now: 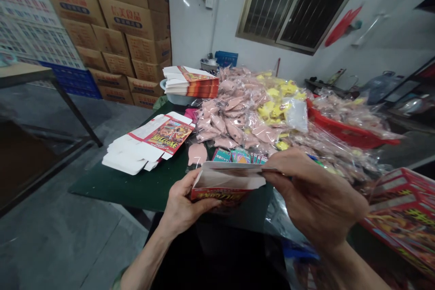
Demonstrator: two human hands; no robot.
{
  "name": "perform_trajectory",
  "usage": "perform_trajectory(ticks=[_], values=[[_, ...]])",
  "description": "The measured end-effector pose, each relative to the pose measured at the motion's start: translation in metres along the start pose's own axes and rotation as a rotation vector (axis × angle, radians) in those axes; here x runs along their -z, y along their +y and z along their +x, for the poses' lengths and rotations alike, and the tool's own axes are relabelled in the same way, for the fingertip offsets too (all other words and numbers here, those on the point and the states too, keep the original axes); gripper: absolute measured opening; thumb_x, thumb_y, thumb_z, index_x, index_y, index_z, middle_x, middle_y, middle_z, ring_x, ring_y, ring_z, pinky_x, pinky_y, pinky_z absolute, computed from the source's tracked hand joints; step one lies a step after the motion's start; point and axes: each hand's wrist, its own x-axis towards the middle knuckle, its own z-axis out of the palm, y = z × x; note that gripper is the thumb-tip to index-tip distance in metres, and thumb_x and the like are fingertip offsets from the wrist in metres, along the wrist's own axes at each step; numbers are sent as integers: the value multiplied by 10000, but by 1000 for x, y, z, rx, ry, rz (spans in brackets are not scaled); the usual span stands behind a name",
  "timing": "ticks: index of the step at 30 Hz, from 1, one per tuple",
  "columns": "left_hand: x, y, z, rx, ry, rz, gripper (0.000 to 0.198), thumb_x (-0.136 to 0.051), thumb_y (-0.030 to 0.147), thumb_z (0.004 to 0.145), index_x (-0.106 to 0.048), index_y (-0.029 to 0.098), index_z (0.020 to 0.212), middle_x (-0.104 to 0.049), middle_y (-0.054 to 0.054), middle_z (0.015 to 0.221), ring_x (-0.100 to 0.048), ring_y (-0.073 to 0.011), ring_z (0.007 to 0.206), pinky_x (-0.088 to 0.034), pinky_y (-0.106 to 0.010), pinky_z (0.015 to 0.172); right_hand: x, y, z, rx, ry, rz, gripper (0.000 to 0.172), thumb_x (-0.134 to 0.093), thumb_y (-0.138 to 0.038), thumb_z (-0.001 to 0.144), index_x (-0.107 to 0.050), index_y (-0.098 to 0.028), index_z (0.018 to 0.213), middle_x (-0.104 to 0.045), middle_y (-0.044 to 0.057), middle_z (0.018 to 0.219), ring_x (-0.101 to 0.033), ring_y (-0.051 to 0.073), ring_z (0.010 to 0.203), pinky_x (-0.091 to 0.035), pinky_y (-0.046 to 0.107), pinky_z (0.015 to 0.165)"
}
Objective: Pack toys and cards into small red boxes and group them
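A: What is the left hand doing?
B: It's clamped on a red printed carton, thumb along the near face and fingers behind. I'd say that steadies the box and leaves its mouth free.

A: And the right hand?
B: Thumb and fingers are together on the carton's right edge, by the mouth, probably on a flap. Its knuckles hide the exact contact.

A: Where is the carton, and which way does it point?
B: In front of the wearer's body, over the near edge of the green desk. The mouth faces up, its long axis running left to right. The body is foreshortened, so I can't tell the whole box's long axis.

A: What's just beyond?
B: Colorful cards, then a heap of bagged pink toys with bagged yellow toys among them, likely heaped within easy reach.

A: Out to the sides?
B: Flattened cartons fan out on the left, presumably for easy pickup; made-up cartons stand on the right.
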Motion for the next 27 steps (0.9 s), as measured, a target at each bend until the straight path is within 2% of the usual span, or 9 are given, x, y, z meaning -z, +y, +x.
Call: perform_trajectory(ticks=[3,6,11,14,16,19,22,27], values=[[0,0,0,-17,-7,-17,496,-801,227,580,-643,149,1044,-720,-10,740,-671,-155,630,-551,-185,557,-3,3,0,-14,-7,11,225,-605,-41,781,-634,-242,877,-639,-12,708,-599,146,673,-485,309,631],[0,0,-1,-23,-7,-33,486,-804,200,575,-642,161,1032,-722,2,743,-669,-140,620,-549,-173,562,-6,7,1,25,-60,-77,179,-604,-63,789,-629,-231,846,-641,-13,701,-589,140,664,-479,292,620],[0,2,0,-33,1,-68,489,-816,169,544,-647,156,1003,-724,2,733,-670,-142,595,-551,-176,544,-10,12,-4,282,-103,-366,267,-588,-37,770,-620,-248,930,-674,3,779,-561,160,728,-466,309,668],[0,1,0,-23,21,-68,493,-820,162,532,-644,153,993,-721,5,728,-666,-141,585,-550,-175,539,-14,12,-13,336,-138,-543,228,-562,-71,807,-624,-235,953,-664,32,807,-535,190,823,-447,318,704],[-1,0,0,-5,29,-58,500,-821,181,535,-639,158,1000,-717,8,730,-667,-143,593,-551,-178,544,-16,9,-22,303,-215,-615,179,-554,-187,857,-620,-196,1023,-669,67,880,-516,235,925,-428,362,770],[-3,-4,-3,23,50,-61,562,-820,230,546,-607,167,1063,-718,-15,834,-687,-169,674,-569,-204,588,-21,5,-35,237,-316,-639,399,-485,-420,893,-568,-139,1164,-661,111,1039,-457,320,1086,-359,442,865],[-8,-6,-6,-13,119,-82,643,-802,267,583,-539,181,1163,-701,-46,988,-699,-197,773,-585,-236,636,-28,-1,-41,171,-281,-639,383,-481,-423,896,-566,-156,1157,-650,100,1103,-445,319,1129,-314,450,905],[-14,-5,-12,-223,184,27,656,-751,213,667,-462,240,1255,-714,-19,958,-704,-169,754,-580,-206,642,-41,-10,-36,-19,-275,-484,249,-564,-396,851,-602,-164,933,-656,75,984,-470,280,1069,-328,412,891]])
